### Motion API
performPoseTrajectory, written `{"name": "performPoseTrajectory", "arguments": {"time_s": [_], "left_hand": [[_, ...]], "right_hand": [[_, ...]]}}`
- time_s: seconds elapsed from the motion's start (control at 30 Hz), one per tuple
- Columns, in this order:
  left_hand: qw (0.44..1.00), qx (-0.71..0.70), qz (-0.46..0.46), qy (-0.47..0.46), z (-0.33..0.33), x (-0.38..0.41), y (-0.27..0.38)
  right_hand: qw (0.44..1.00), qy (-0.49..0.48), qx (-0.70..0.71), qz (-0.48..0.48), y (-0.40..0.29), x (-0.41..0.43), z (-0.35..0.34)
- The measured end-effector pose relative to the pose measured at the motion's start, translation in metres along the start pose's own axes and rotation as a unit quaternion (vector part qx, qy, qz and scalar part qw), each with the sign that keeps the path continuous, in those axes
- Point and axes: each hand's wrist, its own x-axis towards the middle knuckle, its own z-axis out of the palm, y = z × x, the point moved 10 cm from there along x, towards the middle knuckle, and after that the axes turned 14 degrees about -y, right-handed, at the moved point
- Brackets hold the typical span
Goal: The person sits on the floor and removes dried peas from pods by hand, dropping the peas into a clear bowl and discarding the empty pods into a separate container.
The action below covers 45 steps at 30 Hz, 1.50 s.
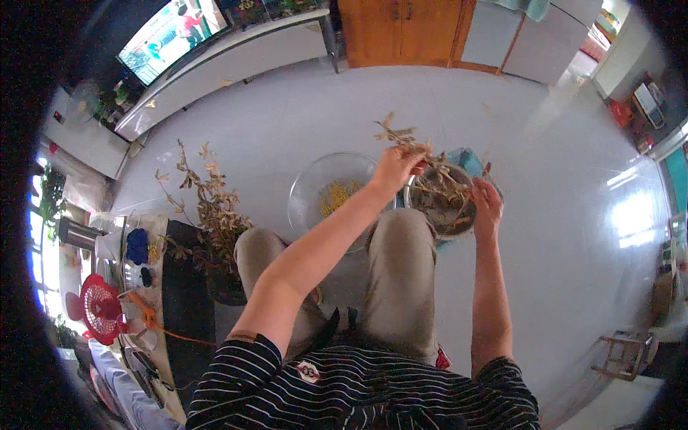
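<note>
A dried bean stalk (442,167) with brown pods stretches between my two hands. My left hand (399,165) pinches its upper part, with the leafy tip poking out beyond the fingers. Around the other end, over the right side of a round metal-rimmed pail (408,207), are the fingers of my right hand (488,200). Dry husks and stem bits (430,207) lie inside that pail. To its left, partly behind my left forearm, sits a wide clear bowl (301,185) holding a heap of yellow beans (337,198).
A bunch of dried bean plants (215,215) stands by my left knee, beside a dark-sided table (185,301). A red fan (100,309) is on that left side. Ahead are a low TV cabinet (242,59) and a wooden cupboard (403,32). A stool (623,355) stands right.
</note>
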Motion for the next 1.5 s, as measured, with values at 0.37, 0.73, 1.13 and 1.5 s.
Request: {"name": "performPoseTrajectory", "arguments": {"time_s": [0.37,0.73,1.13,1.5], "left_hand": [[0.996,-0.032,0.034,0.074,-0.014,-0.001,0.034],[0.990,0.013,-0.043,0.134,-0.117,-0.047,0.048],[0.991,-0.129,-0.023,0.014,-0.066,-0.096,0.094],[0.984,-0.141,0.017,0.104,-0.122,-0.113,0.079]], "right_hand": [[0.965,-0.117,0.232,0.033,-0.067,0.016,0.046],[0.992,-0.042,0.112,0.036,-0.072,0.014,0.020],[0.870,-0.246,0.423,0.053,-0.151,0.038,0.173],[0.932,-0.280,0.208,0.095,-0.119,0.040,0.298]]}}
